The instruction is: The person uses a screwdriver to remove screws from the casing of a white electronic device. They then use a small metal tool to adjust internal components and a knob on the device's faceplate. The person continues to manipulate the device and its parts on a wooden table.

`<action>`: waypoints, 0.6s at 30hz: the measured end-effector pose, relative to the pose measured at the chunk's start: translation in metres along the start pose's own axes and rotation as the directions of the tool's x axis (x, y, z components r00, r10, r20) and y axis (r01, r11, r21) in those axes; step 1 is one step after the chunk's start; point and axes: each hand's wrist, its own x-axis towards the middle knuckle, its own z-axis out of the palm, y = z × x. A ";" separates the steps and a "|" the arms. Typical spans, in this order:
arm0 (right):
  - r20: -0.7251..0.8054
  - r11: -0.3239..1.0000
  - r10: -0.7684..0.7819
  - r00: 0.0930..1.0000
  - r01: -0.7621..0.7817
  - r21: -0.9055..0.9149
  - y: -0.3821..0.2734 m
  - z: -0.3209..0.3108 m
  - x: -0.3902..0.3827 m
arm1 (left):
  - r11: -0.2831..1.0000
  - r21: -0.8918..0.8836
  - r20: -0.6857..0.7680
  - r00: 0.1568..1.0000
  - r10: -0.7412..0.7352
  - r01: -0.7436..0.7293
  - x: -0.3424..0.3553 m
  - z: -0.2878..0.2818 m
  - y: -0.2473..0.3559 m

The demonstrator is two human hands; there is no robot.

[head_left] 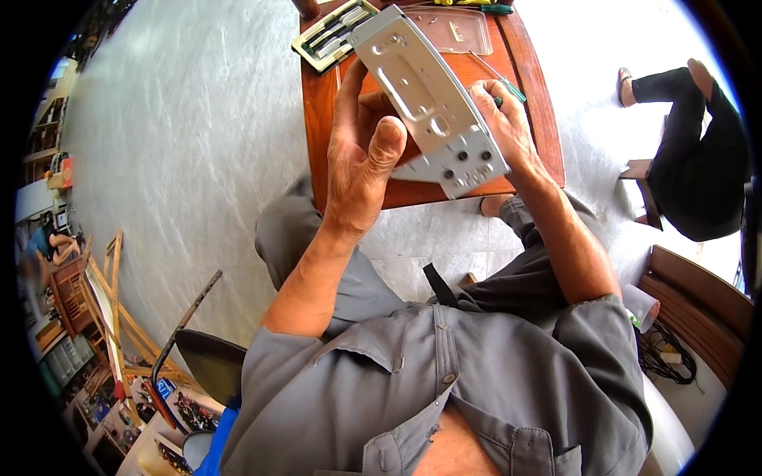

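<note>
The bracket [458, 127] is above the table [548, 155], long axis diagonal: narrow end far left, flanged end near right. The left hand [355, 159] points away, thumb spread wide, fingers partly behind. The right hand [502, 119] curls alongside; neither hold can be confirmed.

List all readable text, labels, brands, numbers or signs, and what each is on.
None I can quote.
Blue label, lower left among the clutter: white marks, too small and skewed to quote reliably.
Metal bracket: holes and embossing, no lettering I can make out.
</note>
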 end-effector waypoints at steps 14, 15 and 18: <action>-0.054 0.972 -0.191 0.980 0.182 -0.147 0.023 0.022 -0.013 | 0.991 0.106 0.045 0.995 -0.085 0.079 -0.015 0.007 -0.010; -0.040 0.973 -0.200 0.979 0.194 -0.128 0.024 0.022 -0.012 | 0.965 0.263 0.059 0.998 -0.022 0.006 -0.017 0.008 -0.014; -0.011 0.971 -0.221 0.975 0.219 -0.093 0.025 0.024 -0.011 | 0.986 0.154 -0.001 0.998 -0.068 0.068 -0.023 0.026 -0.011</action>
